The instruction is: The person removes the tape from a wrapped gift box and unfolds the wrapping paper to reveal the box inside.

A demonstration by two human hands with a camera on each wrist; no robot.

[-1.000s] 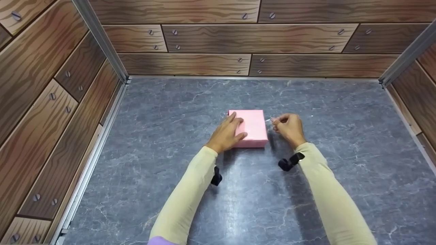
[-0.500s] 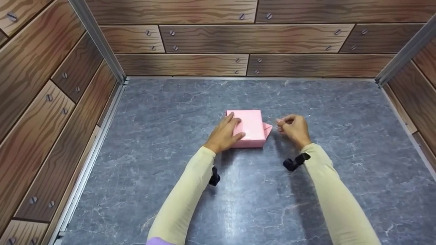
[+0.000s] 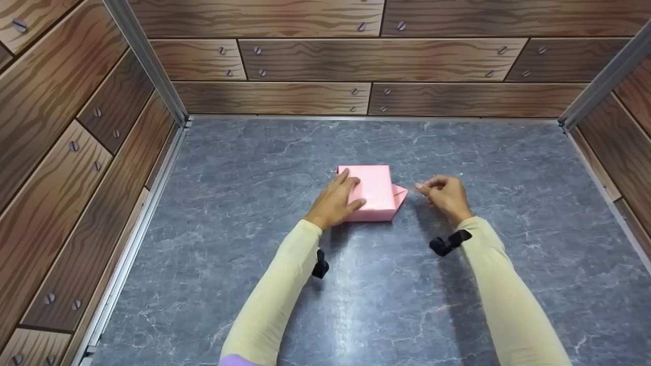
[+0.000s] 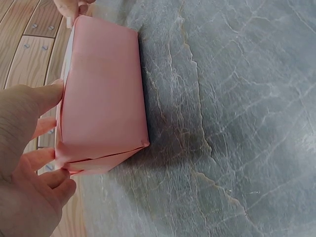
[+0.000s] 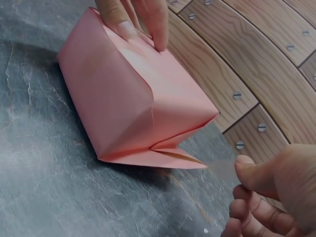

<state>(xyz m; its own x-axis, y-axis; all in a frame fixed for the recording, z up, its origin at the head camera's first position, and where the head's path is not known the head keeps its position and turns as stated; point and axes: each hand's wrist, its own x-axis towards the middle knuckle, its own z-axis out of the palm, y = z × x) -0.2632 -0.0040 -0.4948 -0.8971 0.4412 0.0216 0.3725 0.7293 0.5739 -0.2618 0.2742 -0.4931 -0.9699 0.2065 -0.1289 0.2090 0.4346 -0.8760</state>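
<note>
A box wrapped in pink paper (image 3: 375,185) lies on the grey marbled table. My left hand (image 3: 333,201) rests on its top at the left side, fingertips and thumb pressing the paper. From the box's right end sticks out a pointed paper flap (image 5: 168,159), folded low near the tabletop. Just beyond the flap's tip, my right hand (image 3: 447,197) pinches a strip of clear tape (image 5: 222,169) between thumb and forefinger. In the right wrist view the strip reaches to the flap's tip; how firmly it sticks there I cannot tell.
Wood-patterned panels (image 3: 381,61) wall in the table at the back and both sides, with metal rails (image 3: 147,61) at the corners. A tiny white speck (image 3: 461,174) lies on the table behind my right hand.
My right hand has drawn away from the box to the right, and the pointed flap has come down and out from the box's right end. The left hand stays on the box.
</note>
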